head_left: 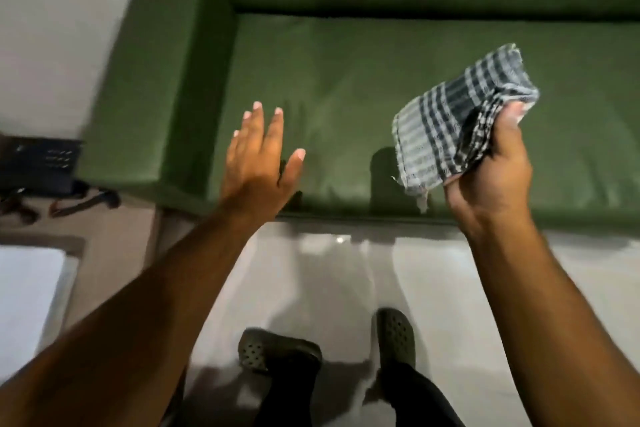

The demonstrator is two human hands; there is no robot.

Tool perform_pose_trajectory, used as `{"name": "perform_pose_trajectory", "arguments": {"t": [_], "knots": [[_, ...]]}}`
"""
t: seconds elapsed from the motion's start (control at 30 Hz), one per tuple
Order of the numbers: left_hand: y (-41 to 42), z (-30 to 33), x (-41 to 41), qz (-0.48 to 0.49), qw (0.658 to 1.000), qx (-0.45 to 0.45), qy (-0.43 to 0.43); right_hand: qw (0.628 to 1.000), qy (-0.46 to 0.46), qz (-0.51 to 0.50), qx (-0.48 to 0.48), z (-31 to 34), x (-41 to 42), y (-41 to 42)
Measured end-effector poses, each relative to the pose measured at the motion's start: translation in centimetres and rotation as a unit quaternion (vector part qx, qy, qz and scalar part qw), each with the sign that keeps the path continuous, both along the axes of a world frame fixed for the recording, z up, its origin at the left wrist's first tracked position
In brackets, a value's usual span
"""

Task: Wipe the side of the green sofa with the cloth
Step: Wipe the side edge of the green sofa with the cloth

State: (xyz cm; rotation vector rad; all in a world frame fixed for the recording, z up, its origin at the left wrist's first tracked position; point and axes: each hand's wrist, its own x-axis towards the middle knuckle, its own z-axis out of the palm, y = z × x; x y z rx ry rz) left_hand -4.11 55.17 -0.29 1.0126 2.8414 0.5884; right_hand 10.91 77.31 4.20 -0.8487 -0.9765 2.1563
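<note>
The green sofa (346,87) fills the upper part of the head view, its wide armrest (156,87) at the left beside the wall. My right hand (491,177) is shut on a bunched black-and-white checked cloth (457,121), held in the air over the seat cushion. My left hand (259,159) is open with fingers spread, hovering above the seat's front left part, just right of the armrest's inner face. It holds nothing.
A pale glossy floor (346,274) lies in front of the sofa, where my two feet in dark clogs (394,333) stand. A dark box (38,163) and dark footwear (86,201) sit at the left by the armrest. A white surface (24,295) shows at lower left.
</note>
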Motion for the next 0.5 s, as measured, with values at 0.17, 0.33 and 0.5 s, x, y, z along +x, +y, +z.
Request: {"name": "perform_pose_trajectory", "arguments": {"t": [0.17,0.33,0.5], "knots": [[14.3,-3.0,8.4,-0.128,0.987,-0.083,-0.048,0.989,-0.067,-0.131,0.005,-4.0,14.9,9.5],[27.3,-5.2,18.8,-0.288,0.945,-0.15,-0.044,0.954,-0.097,-0.282,-0.036,-8.0,29.2,15.5],[39.5,-8.0,27.7,-0.423,0.882,-0.206,0.012,0.913,-0.112,-0.383,-0.086,-12.6,39.3,17.9]]}}
